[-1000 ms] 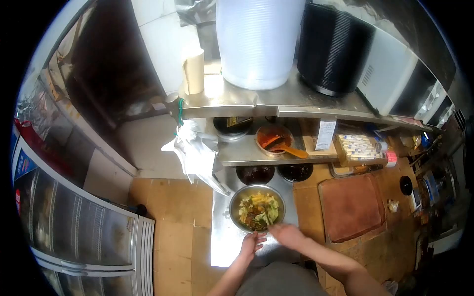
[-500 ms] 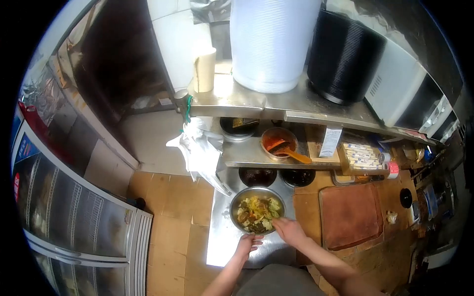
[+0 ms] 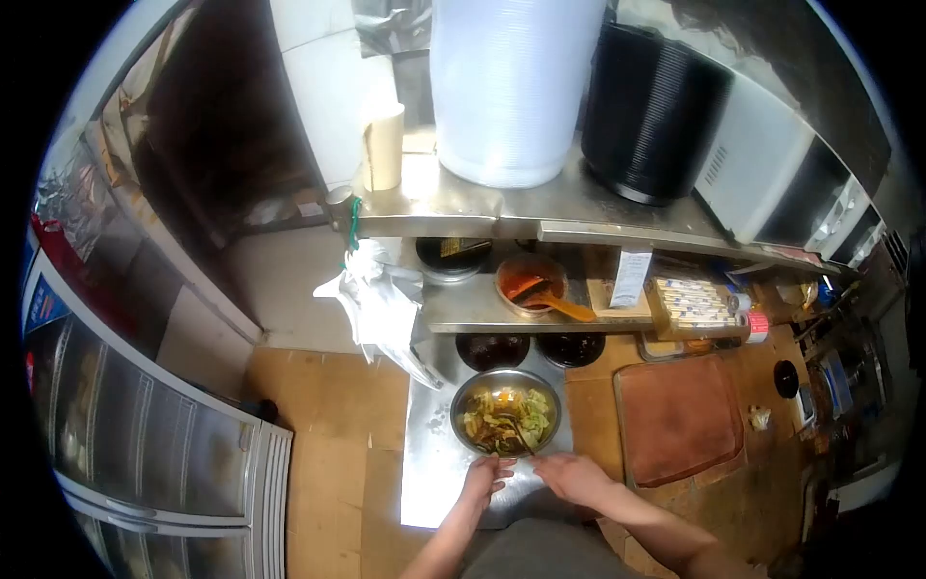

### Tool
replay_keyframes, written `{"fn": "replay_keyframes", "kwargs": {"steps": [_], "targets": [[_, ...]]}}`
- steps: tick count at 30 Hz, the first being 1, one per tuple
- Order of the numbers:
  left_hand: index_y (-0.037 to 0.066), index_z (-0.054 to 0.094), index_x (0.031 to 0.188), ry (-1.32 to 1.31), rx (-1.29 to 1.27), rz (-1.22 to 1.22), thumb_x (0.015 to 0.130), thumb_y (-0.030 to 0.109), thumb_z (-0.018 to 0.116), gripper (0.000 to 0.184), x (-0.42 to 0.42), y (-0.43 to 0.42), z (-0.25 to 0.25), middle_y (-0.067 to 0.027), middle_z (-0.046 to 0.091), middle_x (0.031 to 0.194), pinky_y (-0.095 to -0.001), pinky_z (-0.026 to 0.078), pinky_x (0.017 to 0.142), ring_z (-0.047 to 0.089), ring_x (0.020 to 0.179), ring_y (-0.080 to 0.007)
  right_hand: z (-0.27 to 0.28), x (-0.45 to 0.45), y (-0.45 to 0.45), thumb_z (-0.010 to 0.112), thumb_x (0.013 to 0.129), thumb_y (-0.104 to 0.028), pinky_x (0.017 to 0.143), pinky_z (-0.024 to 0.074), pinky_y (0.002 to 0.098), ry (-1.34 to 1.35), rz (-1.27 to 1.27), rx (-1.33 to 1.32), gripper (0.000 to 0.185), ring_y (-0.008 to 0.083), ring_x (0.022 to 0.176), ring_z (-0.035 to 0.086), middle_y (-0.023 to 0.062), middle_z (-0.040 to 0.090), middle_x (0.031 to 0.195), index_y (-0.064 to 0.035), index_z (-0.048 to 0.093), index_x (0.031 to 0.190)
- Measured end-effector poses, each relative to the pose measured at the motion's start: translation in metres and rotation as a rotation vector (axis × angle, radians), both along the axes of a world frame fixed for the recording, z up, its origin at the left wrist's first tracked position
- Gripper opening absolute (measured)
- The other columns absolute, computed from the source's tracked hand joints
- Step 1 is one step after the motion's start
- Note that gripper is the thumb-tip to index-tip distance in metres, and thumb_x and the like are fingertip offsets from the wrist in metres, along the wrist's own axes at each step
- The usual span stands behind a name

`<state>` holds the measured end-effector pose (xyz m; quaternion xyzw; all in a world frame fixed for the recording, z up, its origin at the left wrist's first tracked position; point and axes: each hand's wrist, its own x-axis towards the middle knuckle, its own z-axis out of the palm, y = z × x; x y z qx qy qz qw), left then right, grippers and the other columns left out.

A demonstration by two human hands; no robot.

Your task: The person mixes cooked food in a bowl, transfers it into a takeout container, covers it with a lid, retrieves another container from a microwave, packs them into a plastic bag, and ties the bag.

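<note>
A round metal bowl stands on the steel worktop with a mix of chopped food in it, green and yellow pieces among brown ones. My left hand pinches the bowl's near rim. Just right of it, my right hand is closed around a thin, dark utensil that slants down into the food. Its lower end is buried, so whether it is a spoon or chopsticks I cannot tell. Two dark containers sit behind the bowl, partly under the shelf.
A bowl of red sauce with an orange-handled spatula is on the lower shelf. White plastic bags hang left. A reddish-brown board lies right. Stacked white lids or bowls and a black stack stand on the upper shelf.
My right hand has drawn back from the bowl's right rim toward me, and the utensil now shows in the food. The food has shifted. The whole view has moved slightly.
</note>
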<state>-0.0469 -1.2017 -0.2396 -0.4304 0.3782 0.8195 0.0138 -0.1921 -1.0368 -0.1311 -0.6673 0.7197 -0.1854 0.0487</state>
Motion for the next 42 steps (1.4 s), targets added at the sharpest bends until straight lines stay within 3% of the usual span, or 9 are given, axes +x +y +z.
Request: {"fn": "replay_keyframes", "kwargs": {"steps": [8, 11, 15, 17, 25, 31, 35, 37, 42], "targets": [[0.004, 0.054, 0.113, 0.153, 0.19, 0.095, 0.107, 0.023, 0.046, 0.022, -0.006, 0.008, -0.019, -0.0151, 0.07, 0.116, -0.0189, 0.032, 0.044, 0.044, 0.062, -0.0074, -0.032, -0.016, -0.012, 0.059, 0.097, -0.023, 0.073, 0.057, 0.041, 0.089, -0.342, 0.283, 0.026, 0.031, 0.085, 0.07, 0.0141, 0.072, 0.097, -0.0062, 0.07, 0.113], [0.003, 0.054, 0.114, 0.076, 0.186, 0.137, 0.107, 0.021, 0.046, 0.021, -0.01, 0.01, -0.024, -0.016, 0.071, 0.114, -0.0187, 0.031, 0.043, 0.044, 0.059, -0.0072, -0.035, 0.011, 0.0, 0.059, 0.096, -0.023, 0.071, 0.0569, 0.0411, 0.065, -0.145, 0.082, 0.025, 0.0308, 0.085, 0.07, 0.0136, 0.072, 0.095, -0.0057, 0.07, 0.11], [0.002, 0.054, 0.11, 0.097, 0.155, 0.094, 0.107, 0.02, 0.046, 0.02, -0.003, 0.013, -0.01, -0.0167, 0.071, 0.112, -0.0189, 0.029, 0.041, 0.043, 0.055, -0.007, -0.042, 0.006, 0.012, 0.059, 0.095, -0.021, 0.07, 0.0574, 0.0417, -0.038, -0.419, -0.099, 0.022, 0.0301, 0.086, 0.07, 0.0122, 0.072, 0.099, -0.0061, 0.07, 0.107], [0.001, 0.054, 0.109, 0.131, 0.124, 0.095, 0.106, 0.02, 0.046, 0.02, -0.002, 0.009, -0.01, -0.017, 0.072, 0.111, -0.0191, 0.029, 0.04, 0.042, 0.054, -0.007, -0.022, 0.026, 0.018, 0.059, 0.095, -0.02, 0.07, 0.0579, 0.0423, 0.098, -0.253, 0.254, 0.023, 0.0315, 0.086, 0.07, 0.013, 0.073, 0.101, -0.0049, 0.071, 0.108], [-0.001, 0.058, 0.111, 0.05, 0.02, 0.02, 0.108, 0.022, 0.042, 0.028, 0.016, 0.018, -0.005, -0.0151, 0.073, 0.104, -0.0222, 0.028, 0.039, 0.038, 0.049, -0.0074, -0.045, -0.017, -0.004, 0.057, 0.097, -0.02, 0.075, 0.0574, 0.044, -0.25, -0.485, -0.142, 0.024, 0.0355, 0.087, 0.07, 0.0161, 0.071, 0.1, -0.0035, 0.07, 0.108], [0.0, 0.057, 0.102, 0.06, 0.01, 0.033, 0.106, 0.02, 0.047, 0.022, 0.027, 0.024, -0.013, -0.0174, 0.073, 0.107, -0.0197, 0.029, 0.04, 0.04, 0.05, -0.0057, -0.024, -0.003, 0.001, 0.061, 0.095, -0.018, 0.073, 0.0562, 0.0438, -0.098, -0.109, 0.127, 0.024, 0.0371, 0.086, 0.068, 0.0178, 0.07, 0.098, -0.0017, 0.07, 0.11], [0.0, 0.059, 0.101, 0.052, 0.01, -0.005, 0.106, 0.02, 0.048, 0.023, 0.025, 0.02, -0.007, -0.0151, 0.074, 0.105, -0.0208, 0.032, 0.042, 0.04, 0.051, -0.0066, -0.046, -0.009, -0.01, 0.062, 0.094, -0.017, 0.071, 0.0557, 0.0433, -0.257, -0.353, -0.18, 0.022, 0.0352, 0.081, 0.068, 0.0152, 0.07, 0.093, -0.0041, 0.071, 0.11], [-0.001, 0.062, 0.099, -0.013, -0.134, -0.026, 0.105, 0.022, 0.049, 0.026, 0.023, 0.019, -0.004, -0.0123, 0.075, 0.1, -0.0231, 0.035, 0.045, 0.043, 0.052, -0.0081, -0.022, 0.006, -0.006, 0.062, 0.094, -0.017, 0.071, 0.0558, 0.0423, -0.263, -0.157, 0.015, 0.021, 0.0346, 0.081, 0.068, 0.0146, 0.07, 0.093, -0.0047, 0.071, 0.109], [-0.002, 0.065, 0.096, -0.032, -0.416, -0.172, 0.105, 0.023, 0.05, 0.031, 0.02, 0.005, -0.015, -0.011, 0.076, 0.096, -0.0252, 0.038, 0.047, 0.045, 0.053, -0.0096, -0.019, 0.003, -0.019, 0.063, 0.095, -0.021, 0.07, 0.0561, 0.0415, -0.298, -0.286, -0.244, 0.022, 0.0336, 0.08, 0.069, 0.0133, 0.07, 0.094, -0.0063, 0.071, 0.11]]}}
